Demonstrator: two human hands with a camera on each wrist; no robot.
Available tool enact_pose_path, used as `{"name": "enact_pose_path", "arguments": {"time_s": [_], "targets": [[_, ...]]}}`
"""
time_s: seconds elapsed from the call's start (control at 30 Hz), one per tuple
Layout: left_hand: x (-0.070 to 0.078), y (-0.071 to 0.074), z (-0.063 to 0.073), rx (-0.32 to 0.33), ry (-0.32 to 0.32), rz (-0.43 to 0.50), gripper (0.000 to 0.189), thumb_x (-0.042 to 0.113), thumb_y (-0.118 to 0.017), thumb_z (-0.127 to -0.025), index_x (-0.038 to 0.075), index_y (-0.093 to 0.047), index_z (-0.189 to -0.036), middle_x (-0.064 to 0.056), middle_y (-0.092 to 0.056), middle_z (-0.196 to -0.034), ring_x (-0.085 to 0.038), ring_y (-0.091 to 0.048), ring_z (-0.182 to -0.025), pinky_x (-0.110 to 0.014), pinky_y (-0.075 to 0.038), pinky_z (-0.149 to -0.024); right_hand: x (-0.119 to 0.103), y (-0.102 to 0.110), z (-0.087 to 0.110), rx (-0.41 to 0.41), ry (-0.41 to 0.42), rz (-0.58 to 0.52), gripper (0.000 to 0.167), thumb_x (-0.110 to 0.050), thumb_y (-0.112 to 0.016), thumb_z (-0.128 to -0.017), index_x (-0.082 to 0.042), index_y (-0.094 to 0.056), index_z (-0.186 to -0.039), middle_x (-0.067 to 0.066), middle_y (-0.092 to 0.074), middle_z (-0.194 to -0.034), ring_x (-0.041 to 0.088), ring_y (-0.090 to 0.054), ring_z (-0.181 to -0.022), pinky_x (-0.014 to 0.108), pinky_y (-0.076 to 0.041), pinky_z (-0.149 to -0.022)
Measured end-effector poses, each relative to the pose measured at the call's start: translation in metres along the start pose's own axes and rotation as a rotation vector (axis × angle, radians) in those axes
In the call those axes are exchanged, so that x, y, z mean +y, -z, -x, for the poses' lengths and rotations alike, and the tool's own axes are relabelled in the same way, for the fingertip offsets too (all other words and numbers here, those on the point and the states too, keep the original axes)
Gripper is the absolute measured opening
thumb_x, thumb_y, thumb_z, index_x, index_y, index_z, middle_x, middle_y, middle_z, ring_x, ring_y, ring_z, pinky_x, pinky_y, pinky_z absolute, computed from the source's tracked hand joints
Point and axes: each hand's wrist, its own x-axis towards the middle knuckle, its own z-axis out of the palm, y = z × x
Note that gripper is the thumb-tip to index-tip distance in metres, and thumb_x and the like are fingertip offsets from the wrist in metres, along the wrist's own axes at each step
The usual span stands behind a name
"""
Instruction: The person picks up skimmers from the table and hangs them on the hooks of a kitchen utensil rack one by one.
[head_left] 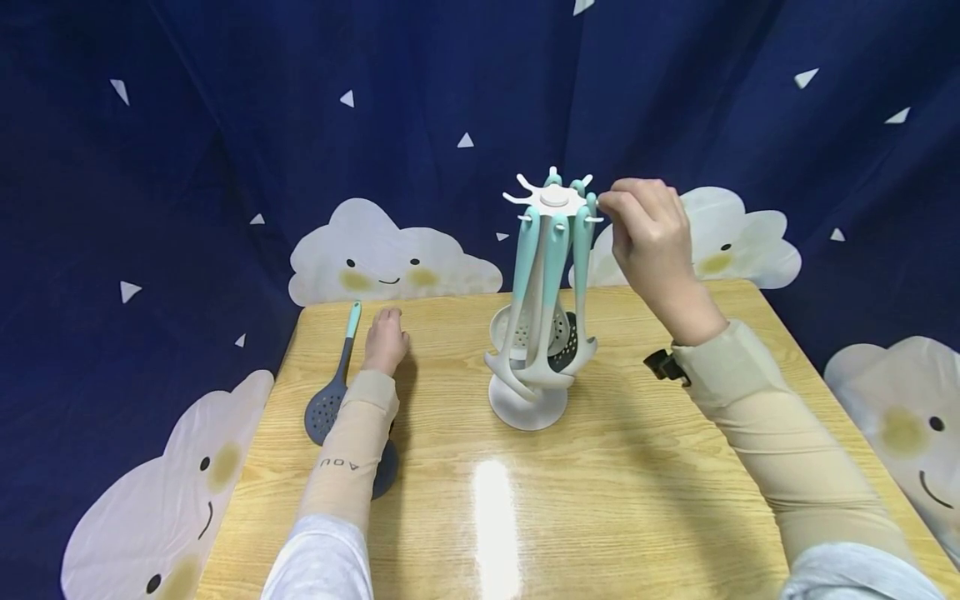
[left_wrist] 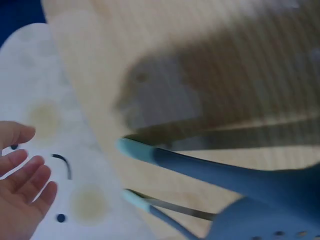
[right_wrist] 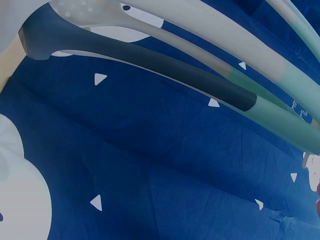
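Observation:
A white rotating utensil rack (head_left: 528, 408) stands on the table, hung with several pale-grey utensils with teal handles. A dark slotted utensil (head_left: 564, 343) hangs at its back right; its dark shaft (right_wrist: 150, 62) crosses the right wrist view. My right hand (head_left: 648, 229) is raised at the rack's right, bent fingertips pinching the top of that utensil's teal handle; the thumb is mostly hidden. My left hand (head_left: 386, 342) hovers over the table's left part, fingers (left_wrist: 27, 172) loosely spread and holding nothing. Beside it lies a dark skimmer (head_left: 324, 410). Another dark utensil (head_left: 386, 471) lies partly under the left forearm.
The wooden table (head_left: 442, 358) ends at a dark blue curtain (head_left: 420, 75) with white clouds and triangles. A small black clip (head_left: 666, 365) sits at the right wrist. The rack's thin white arms (head_left: 517, 198) stick out at the top.

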Motion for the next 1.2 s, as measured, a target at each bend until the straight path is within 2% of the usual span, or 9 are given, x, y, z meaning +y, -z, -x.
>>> {"name": "enact_pose_path", "arguments": {"time_s": [0.1, 0.23, 0.43, 0.53, 0.7, 0.9, 1.2], "targets": [[-0.008, -0.003, 0.004, -0.083, 0.059, 0.014, 0.043, 0.005, -0.053, -0.089, -0.007, -0.041, -0.129, -0.025, -0.044, -0.125, -0.038, -0.042, -0.116, -0.046, -0.039, -0.093, 0.000, 0.000, 0.000, 0.000, 0.002, 0.003, 0.011, 0.011, -0.049, -0.086, 0.005, -0.058, -0.085, 0.017, -0.059, -0.085, 0.033, -0.052, -0.078, 0.040, -0.038, -0.064], [-0.017, -0.008, 0.010, -0.155, 0.116, 0.001, 0.044, 0.006, -0.054, -0.089, -0.008, -0.041, -0.129, -0.026, -0.043, -0.126, -0.040, -0.041, -0.116, -0.048, -0.038, -0.094, 0.000, -0.001, 0.001, 0.003, 0.002, 0.007, 0.012, 0.012, -0.049, -0.085, 0.004, -0.058, -0.086, 0.017, -0.059, -0.085, 0.032, -0.052, -0.078, 0.040, -0.038, -0.064], [-0.030, -0.019, 0.015, -0.235, 0.226, 0.051, 0.051, 0.006, -0.056, -0.087, -0.008, -0.037, -0.132, -0.029, -0.041, -0.127, -0.043, -0.040, -0.116, -0.051, -0.036, -0.096, -0.001, -0.001, 0.001, 0.010, -0.001, -0.001, 0.012, 0.012, -0.050, -0.085, 0.004, -0.059, -0.086, 0.016, -0.059, -0.085, 0.032, -0.052, -0.079, 0.040, -0.038, -0.064], [-0.034, -0.022, 0.016, -0.267, 0.260, 0.072, 0.053, 0.006, -0.055, -0.087, -0.010, -0.034, -0.133, -0.031, -0.039, -0.127, -0.045, -0.038, -0.117, -0.050, -0.036, -0.097, -0.001, -0.001, 0.001, 0.012, -0.001, 0.003, 0.012, 0.012, -0.051, -0.084, 0.004, -0.059, -0.086, 0.016, -0.059, -0.086, 0.032, -0.052, -0.079, 0.040, -0.038, -0.065], [-0.039, -0.027, 0.017, -0.286, 0.274, 0.080, 0.053, 0.006, -0.054, -0.088, -0.011, -0.032, -0.133, -0.033, -0.039, -0.126, -0.045, -0.038, -0.119, -0.049, -0.035, -0.099, -0.001, -0.001, 0.002, 0.007, -0.002, 0.010, 0.011, 0.012, -0.050, -0.085, 0.005, -0.059, -0.086, 0.017, -0.059, -0.085, 0.032, -0.052, -0.079, 0.040, -0.038, -0.065], [-0.042, -0.031, 0.015, -0.294, 0.283, 0.085, 0.050, 0.005, -0.054, -0.087, -0.012, -0.034, -0.130, -0.034, -0.042, -0.122, -0.046, -0.042, -0.114, -0.050, -0.038, -0.095, 0.001, -0.001, 0.001, 0.003, 0.002, 0.011, 0.011, 0.011, -0.049, -0.086, 0.005, -0.058, -0.086, 0.017, -0.059, -0.085, 0.032, -0.052, -0.079, 0.040, -0.038, -0.065], [-0.044, -0.035, 0.015, -0.255, 0.256, 0.092, 0.042, -0.003, -0.052, -0.085, -0.014, -0.041, -0.124, -0.034, -0.045, -0.116, -0.045, -0.046, -0.109, -0.049, -0.040, -0.092, 0.000, -0.001, 0.002, 0.017, 0.000, 0.005, 0.012, 0.012, -0.050, -0.085, 0.004, -0.059, -0.086, 0.016, -0.060, -0.085, 0.032, -0.052, -0.079, 0.041, -0.037, -0.065]]}}
